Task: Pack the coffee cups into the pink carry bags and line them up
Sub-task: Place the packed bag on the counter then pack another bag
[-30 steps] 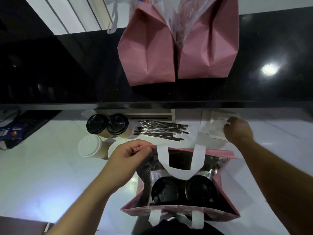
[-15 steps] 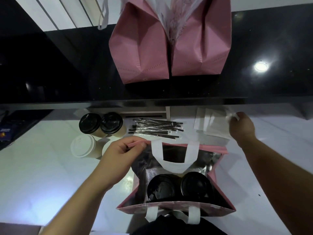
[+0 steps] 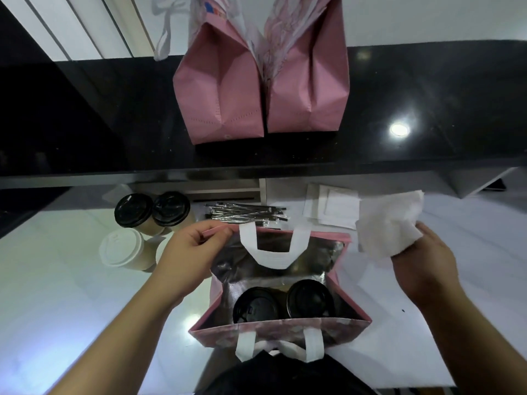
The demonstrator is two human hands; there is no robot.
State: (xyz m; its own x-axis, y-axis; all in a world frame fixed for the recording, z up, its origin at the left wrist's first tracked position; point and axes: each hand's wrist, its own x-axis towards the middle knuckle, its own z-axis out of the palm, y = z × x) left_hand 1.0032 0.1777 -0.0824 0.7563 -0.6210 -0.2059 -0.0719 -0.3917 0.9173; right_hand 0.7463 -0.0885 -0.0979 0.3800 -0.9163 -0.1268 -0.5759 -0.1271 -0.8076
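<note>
An open pink carry bag [image 3: 352, 303] with a silver lining and white handles stands on the white counter in front of me. Two black-lidded cups [image 3: 256, 307] sit side by side inside it. My left hand [image 3: 191, 252] pinches the bag's far left rim and holds it open. My right hand [image 3: 422, 263] is just right of the bag, gripping a white napkin [image 3: 389, 223] lifted off the counter. Two black-lidded cups [image 3: 132, 209] and white-lidded cups [image 3: 121, 248] stand left of the bag. Two packed pink bags [image 3: 219, 89] stand side by side on the black ledge behind.
A bundle of wrapped straws [image 3: 245, 213] lies behind the open bag. A small stack of white napkins [image 3: 330, 209] lies to its right. The raised black ledge [image 3: 427, 95] runs across the back, with a lamp reflection on it.
My right hand has picked a napkin off the stack and pulled it back toward me, beside the bag. My left hand keeps its hold on the bag rim.
</note>
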